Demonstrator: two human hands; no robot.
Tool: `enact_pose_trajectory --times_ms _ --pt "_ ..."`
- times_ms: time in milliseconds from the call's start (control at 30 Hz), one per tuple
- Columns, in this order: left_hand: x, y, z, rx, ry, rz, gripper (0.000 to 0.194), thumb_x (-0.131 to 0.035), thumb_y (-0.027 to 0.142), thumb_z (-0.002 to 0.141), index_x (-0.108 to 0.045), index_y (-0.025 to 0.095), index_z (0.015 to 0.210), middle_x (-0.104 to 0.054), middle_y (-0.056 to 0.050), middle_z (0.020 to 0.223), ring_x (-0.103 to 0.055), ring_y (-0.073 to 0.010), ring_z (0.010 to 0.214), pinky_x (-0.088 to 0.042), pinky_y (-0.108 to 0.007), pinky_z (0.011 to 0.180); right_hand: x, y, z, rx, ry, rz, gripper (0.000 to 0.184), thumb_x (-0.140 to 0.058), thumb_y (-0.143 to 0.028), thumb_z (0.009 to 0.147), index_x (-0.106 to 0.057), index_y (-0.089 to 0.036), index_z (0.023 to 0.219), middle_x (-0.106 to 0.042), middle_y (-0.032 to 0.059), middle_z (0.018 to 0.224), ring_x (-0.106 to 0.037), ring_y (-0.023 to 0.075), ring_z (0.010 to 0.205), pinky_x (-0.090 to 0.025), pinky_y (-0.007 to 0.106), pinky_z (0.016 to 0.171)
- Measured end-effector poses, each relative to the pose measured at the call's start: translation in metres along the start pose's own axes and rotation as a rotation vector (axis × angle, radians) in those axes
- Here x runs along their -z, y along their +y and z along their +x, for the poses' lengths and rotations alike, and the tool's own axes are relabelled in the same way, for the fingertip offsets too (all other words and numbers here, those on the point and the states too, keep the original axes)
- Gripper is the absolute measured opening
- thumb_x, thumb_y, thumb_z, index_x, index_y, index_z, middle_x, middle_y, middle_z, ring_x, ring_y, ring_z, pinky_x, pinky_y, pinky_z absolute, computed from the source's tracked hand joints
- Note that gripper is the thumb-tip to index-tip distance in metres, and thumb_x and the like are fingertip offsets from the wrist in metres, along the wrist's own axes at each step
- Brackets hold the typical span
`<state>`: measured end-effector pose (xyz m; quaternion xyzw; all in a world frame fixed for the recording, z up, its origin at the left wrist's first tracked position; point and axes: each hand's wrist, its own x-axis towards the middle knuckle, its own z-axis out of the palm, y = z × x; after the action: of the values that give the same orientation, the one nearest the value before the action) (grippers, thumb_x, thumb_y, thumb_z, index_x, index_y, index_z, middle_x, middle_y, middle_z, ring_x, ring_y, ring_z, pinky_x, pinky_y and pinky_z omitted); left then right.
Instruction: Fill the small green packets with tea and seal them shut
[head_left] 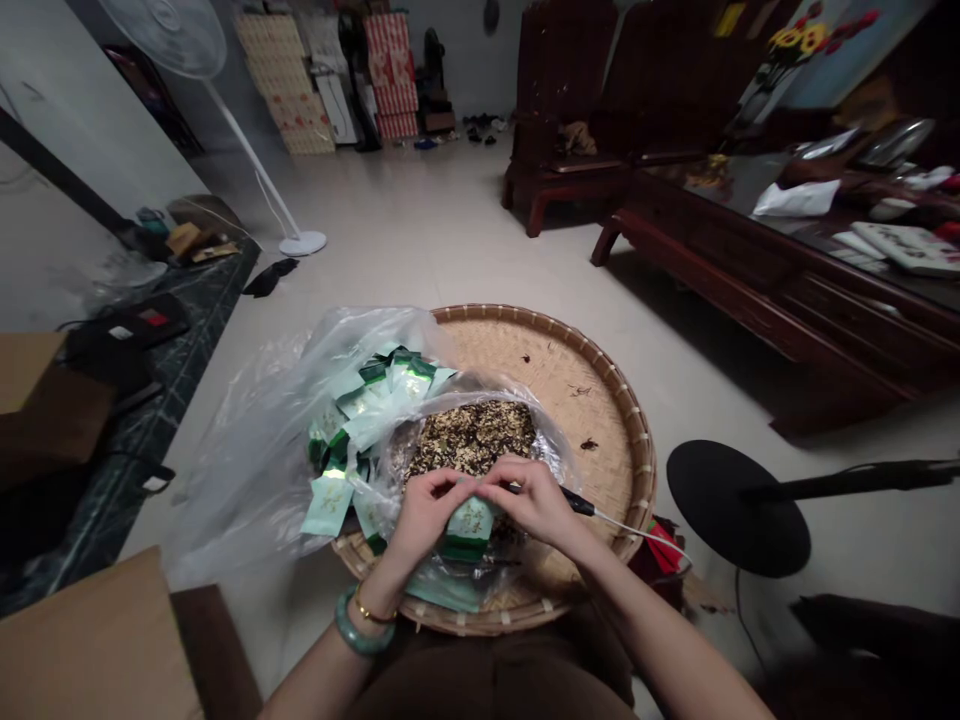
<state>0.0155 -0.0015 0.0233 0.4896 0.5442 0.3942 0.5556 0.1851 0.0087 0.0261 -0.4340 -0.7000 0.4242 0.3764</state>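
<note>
Green sachet [470, 525] was positioned near the front of a round woven bamboo tray [641, 440], just in front of a dark-and-tan dried mix [480, 430] in a clear plastic bag [559, 440]. Printed face was toward the wearer, darker green band at the bottom. Left hand [427, 515] and right hand [536, 500] met at its top edge, thumbs and fingertips pinched closed on it. Whether the mouth was open or sealed could not be told.

A black-handled tool [577, 501] with a white cord [637, 528] projected from beneath the right hand; its working end was hidden, and whether any fingers gripped it could not be told. More green sachets [330, 505] were heaped to the left under translucent plastic sheeting [247, 470]. Stray dark fragments [589, 444] were noted on the bare weave.

Risks, as judged: uneven pinching could crease or skew the top edge; if the mouth was open, a slip of either hand could spill contents. The cord crossed the tray rim, so a snag could drag the tool into the sachet or the mix. Were the tool a heated one, contact with the thin plastic could melt it. Loose folds beside the left hand could catch and tip the sachet.
</note>
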Motion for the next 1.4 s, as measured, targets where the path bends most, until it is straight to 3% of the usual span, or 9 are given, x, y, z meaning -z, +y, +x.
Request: enact_pose_trajectory --times_ms 200,433,600,767,867,1033,1233,1300,1400 --pt "-0.003 -0.001 -0.002 -0.071 0.06 0.065 0.025 -0.064 0.037 0.072 -0.072 0.014 0.066 -0.069 -0.003 0.063 -0.059 -0.0159 0.06 -0.046 -0.024 0.059 0.003 -0.005 -0.007 -0.064 -0.065 0.003 0.032 -0.053 -0.039 0.089 -0.068 -0.017 0.07 -0.065 0.0034 0.069 -0.058 0.0154 0.069 -0.042 0.026 0.065" --pt "0.022 -0.008 0.003 -0.025 0.143 0.06 0.034 -0.061 0.045 0.076 -0.073 0.013 0.074 -0.071 -0.004 0.07 -0.062 -0.0189 0.067 -0.048 -0.026 0.061 0.013 0.028 -0.022 -0.428 -0.119 0.282 0.05 -0.041 -0.059 0.088 -0.065 -0.016 0.088 -0.066 0.0033 0.071 -0.058 0.0144 0.059 -0.046 0.026 0.056" --pt "0.075 0.021 0.022 -0.164 0.561 0.074 0.029 -0.068 0.041 0.073 -0.074 0.016 0.085 -0.073 -0.003 0.077 -0.063 -0.0186 0.071 -0.05 -0.03 0.067 0.027 0.034 -0.041 -0.34 -0.235 -0.221 0.032 -0.048 -0.038 0.09 -0.066 -0.017 0.073 -0.067 0.0032 0.068 -0.06 0.0168 0.064 -0.043 0.026 0.06" --pt "0.115 0.066 0.059 -0.763 1.034 0.403 0.019 -0.068 0.035 0.078 -0.072 0.016 0.077 -0.067 -0.003 0.072 -0.059 -0.0166 0.071 -0.048 -0.032 0.071 0.028 0.032 -0.042 -0.276 -0.153 -0.432 0.024 -0.045 -0.026 0.092 -0.067 -0.019 0.089 -0.071 0.0068 0.086 -0.065 0.0209 0.077 -0.046 0.03 0.07" --pt "0.127 0.067 0.085 -0.874 0.901 0.725 0.019 -0.066 0.034 0.08 -0.072 0.016 0.079 -0.067 -0.006 0.075 -0.06 -0.0193 0.077 -0.046 -0.037 0.082 0.025 0.037 -0.039 -0.214 -0.098 -0.495 0.021 -0.053 -0.022 0.088 -0.064 -0.017 0.105 -0.069 0.011 0.103 -0.064 0.0239 0.093 -0.047 0.035 0.082" --pt "0.134 0.038 0.112 -0.73 0.615 1.044 0.033 -0.06 0.032 0.085 -0.066 0.012 0.11 -0.07 -0.014 0.098 -0.057 -0.0276 0.1 -0.042 -0.044 0.092 0.008 0.042 -0.032 -0.012 -0.165 -0.57 0.037 -0.062 -0.01 0.079 -0.062 -0.022 0.114 -0.063 0.0104 0.116 -0.057 0.0256 0.105 -0.047 0.041 0.089" --pt "0.096 0.038 0.067 -0.754 0.595 0.855 0.028 -0.058 0.033 0.085 -0.069 0.015 0.102 -0.069 -0.013 0.108 -0.058 -0.0262 0.107 -0.042 -0.043 0.097 0.0 0.043 -0.023 0.105 -0.096 -0.565 0.019 -0.054 -0.015 0.088 -0.071 -0.022 0.094 -0.068 0.0085 0.097 -0.059 0.0217 0.087 -0.051 0.035 0.075" --pt "0.071 0.035 0.042 -0.646 0.411 0.738 0.023 -0.056 0.034 0.085 -0.071 0.018 0.094 -0.073 -0.009 0.097 -0.064 -0.0231 0.093 -0.047 -0.039 0.089 -0.002 0.042 -0.023 0.221 -0.05 -0.472 0.02 -0.053 -0.016 0.089 -0.069 -0.023 0.097 -0.068 0.0082 0.097 -0.059 0.0203 0.087 -0.052 0.033 0.074" --pt "0.039 0.014 0.016 -0.203 0.019 0.594 0.037 -0.063 0.039 0.078 -0.068 0.017 0.107 -0.074 -0.009 0.093 -0.068 -0.0218 0.077 -0.052 -0.035 0.076 -0.012 0.041 -0.027 0.418 0.053 -0.349 0.021 -0.052 -0.015 0.09 -0.066 -0.023 0.103 -0.068 0.0081 0.095 -0.059 0.0198 0.091 -0.052 0.035 0.078"
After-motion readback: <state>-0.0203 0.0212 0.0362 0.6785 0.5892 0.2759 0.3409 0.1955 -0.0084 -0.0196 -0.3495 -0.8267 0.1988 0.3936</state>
